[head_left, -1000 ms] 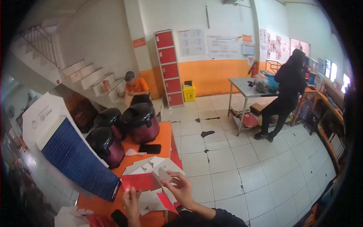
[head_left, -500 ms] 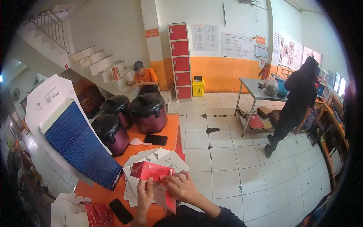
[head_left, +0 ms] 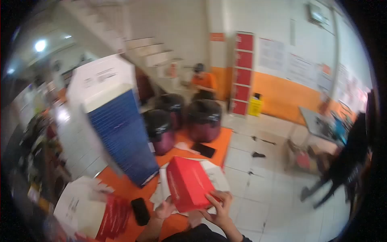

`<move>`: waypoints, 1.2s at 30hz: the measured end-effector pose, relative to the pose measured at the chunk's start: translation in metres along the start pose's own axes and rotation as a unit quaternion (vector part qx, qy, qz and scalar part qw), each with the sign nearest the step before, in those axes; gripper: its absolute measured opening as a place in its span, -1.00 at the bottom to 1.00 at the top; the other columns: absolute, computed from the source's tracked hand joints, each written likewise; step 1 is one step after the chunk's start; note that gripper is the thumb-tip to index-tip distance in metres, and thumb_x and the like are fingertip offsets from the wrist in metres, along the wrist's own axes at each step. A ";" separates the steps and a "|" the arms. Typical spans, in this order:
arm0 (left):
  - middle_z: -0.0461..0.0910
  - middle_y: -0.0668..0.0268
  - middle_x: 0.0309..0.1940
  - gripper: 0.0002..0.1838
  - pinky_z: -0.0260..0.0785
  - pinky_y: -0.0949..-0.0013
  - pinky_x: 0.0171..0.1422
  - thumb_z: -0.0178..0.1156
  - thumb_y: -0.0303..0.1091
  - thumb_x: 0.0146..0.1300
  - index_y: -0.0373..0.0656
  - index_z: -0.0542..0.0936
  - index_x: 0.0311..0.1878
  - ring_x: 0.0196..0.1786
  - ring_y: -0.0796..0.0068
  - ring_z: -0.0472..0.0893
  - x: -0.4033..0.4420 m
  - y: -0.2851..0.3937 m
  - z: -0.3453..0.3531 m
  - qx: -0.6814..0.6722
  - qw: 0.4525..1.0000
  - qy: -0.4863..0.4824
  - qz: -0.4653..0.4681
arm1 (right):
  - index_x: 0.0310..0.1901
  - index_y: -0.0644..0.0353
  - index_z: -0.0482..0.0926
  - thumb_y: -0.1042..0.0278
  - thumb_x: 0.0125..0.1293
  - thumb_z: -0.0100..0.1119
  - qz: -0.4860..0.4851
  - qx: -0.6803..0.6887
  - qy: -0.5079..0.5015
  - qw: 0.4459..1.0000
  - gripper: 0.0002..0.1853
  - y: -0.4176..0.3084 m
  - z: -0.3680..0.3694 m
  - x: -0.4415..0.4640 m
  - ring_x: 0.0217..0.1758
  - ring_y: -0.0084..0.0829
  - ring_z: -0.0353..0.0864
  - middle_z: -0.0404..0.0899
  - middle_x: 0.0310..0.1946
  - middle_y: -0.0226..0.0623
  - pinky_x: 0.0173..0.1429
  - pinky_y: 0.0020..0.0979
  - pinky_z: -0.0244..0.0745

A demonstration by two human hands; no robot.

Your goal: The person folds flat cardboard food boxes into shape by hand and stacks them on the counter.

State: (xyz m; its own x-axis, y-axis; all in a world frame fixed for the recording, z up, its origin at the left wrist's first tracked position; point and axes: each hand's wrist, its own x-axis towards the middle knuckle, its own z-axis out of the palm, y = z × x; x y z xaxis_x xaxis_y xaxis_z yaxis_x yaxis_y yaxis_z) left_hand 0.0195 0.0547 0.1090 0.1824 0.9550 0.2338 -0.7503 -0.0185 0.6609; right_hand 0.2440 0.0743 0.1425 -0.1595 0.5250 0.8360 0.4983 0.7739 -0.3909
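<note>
A red cardboard box [head_left: 189,183] with pale lettering on its side is held tilted above the orange table. My right hand [head_left: 219,207] grips its lower right corner, with the fingers over the top edge. At the lower left edge of the box is my left hand [head_left: 164,207], its fingers bent against the cardboard and partly blurred. Under the box lie white cardboard sheets [head_left: 219,175], partly covered by it. Left of my hands, a black phone [head_left: 140,211] rests on the table [head_left: 117,183].
A tall white carton [head_left: 100,76] with a stack of blue pieces [head_left: 123,133] leans at left. Another carton [head_left: 76,211] holds red folded pieces [head_left: 115,218]. Dark rice cookers [head_left: 204,121], a white scoop [head_left: 186,147] and a second phone [head_left: 203,150] sit behind. Two people are farther off.
The red box has turned and now shows a broad face and lettered side. My right hand has shifted to its lower right corner. The view has swung left.
</note>
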 end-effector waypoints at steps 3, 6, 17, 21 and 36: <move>0.51 0.35 0.06 -0.34 0.39 0.36 0.06 0.25 0.01 0.23 -0.19 0.35 0.28 0.03 0.50 0.50 -0.008 0.032 0.003 -0.031 0.997 0.028 -0.063 | 0.07 -0.23 0.48 0.12 -0.23 0.57 -0.135 -0.069 -0.034 0.988 -0.29 0.013 0.017 -0.030 0.08 -0.16 0.35 0.36 0.01 -0.25 0.19 0.09 0.16; 0.54 0.38 0.01 -0.47 0.40 0.36 0.04 0.27 -0.12 0.25 -0.21 0.44 0.19 0.02 0.47 0.53 -0.030 0.065 0.017 0.278 0.957 0.078 -0.038 | 0.08 -0.28 0.40 0.08 -0.24 0.59 -0.144 -0.047 -0.077 0.985 -0.24 0.007 0.037 -0.036 0.13 -0.12 0.27 0.22 0.05 -0.23 0.28 0.24 0.07; 0.44 0.02 0.20 -0.57 0.34 0.04 0.26 0.01 -0.51 0.15 -0.19 0.54 0.13 0.19 -0.03 0.48 -0.103 0.191 0.100 0.864 0.289 0.332 0.244 | 0.01 -0.13 0.40 0.08 -0.19 0.58 -0.131 0.015 -0.146 0.980 -0.31 -0.015 0.050 -0.005 0.14 -0.12 0.26 0.16 0.05 -0.19 0.37 0.25 -0.01; 0.41 -0.03 0.20 -0.54 0.33 0.03 0.23 -0.05 -0.37 0.29 -0.15 0.40 0.28 0.16 -0.04 0.48 -0.124 0.186 0.050 0.881 0.258 0.392 0.067 | -0.01 -0.11 0.46 0.08 -0.15 0.55 -0.116 0.007 -0.172 0.978 -0.38 -0.015 0.052 -0.002 0.11 -0.12 0.31 0.18 0.03 -0.19 0.35 0.24 0.01; 0.45 -0.01 0.06 -0.53 0.23 0.11 0.26 0.12 -0.26 0.29 -0.31 0.39 0.20 0.18 0.02 0.42 -0.052 0.127 0.039 0.777 0.520 0.286 0.210 | 0.13 0.14 0.44 0.20 0.30 -0.01 -0.054 -0.072 -0.477 0.874 -0.60 0.070 0.124 -0.103 0.15 -0.11 0.51 0.49 0.08 -0.06 0.14 -0.12 0.45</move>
State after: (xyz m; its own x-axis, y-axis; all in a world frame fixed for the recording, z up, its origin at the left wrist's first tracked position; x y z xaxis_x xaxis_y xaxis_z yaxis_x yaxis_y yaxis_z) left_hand -0.0603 -0.0090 0.2083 -0.3413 0.6938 0.6341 0.8537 -0.0536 0.5180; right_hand 0.1896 0.1189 -0.0187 -0.8166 0.5611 0.1355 0.5277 0.8208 -0.2188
